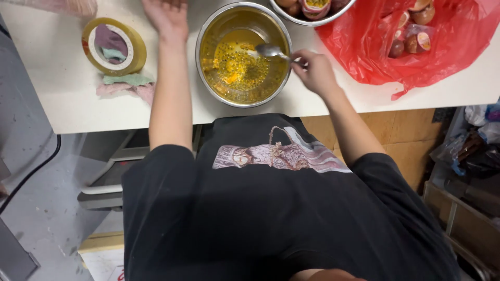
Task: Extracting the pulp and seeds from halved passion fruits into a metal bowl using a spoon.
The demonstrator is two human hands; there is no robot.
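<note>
A steel bowl (208, 31) of yellow passion fruit pulp with dark seeds sits on the white table (62, 99) in front of me. My right hand (314, 71) grips the handle of a metal spoon (269, 50), whose head hovers over the pulp at the bowl's right side. My left hand (167, 16) rests flat on the table just left of the bowl, fingers apart and partly cut off by the top edge, holding nothing.
A second steel bowl (291, 20) of halved passion fruit stands behind the first. A red plastic bag (448, 47) with fruit shells lies at right. A roll of tape (113, 46) and crumpled cloth scraps (127, 83) lie at left. Boxes and bags crowd the floor at right.
</note>
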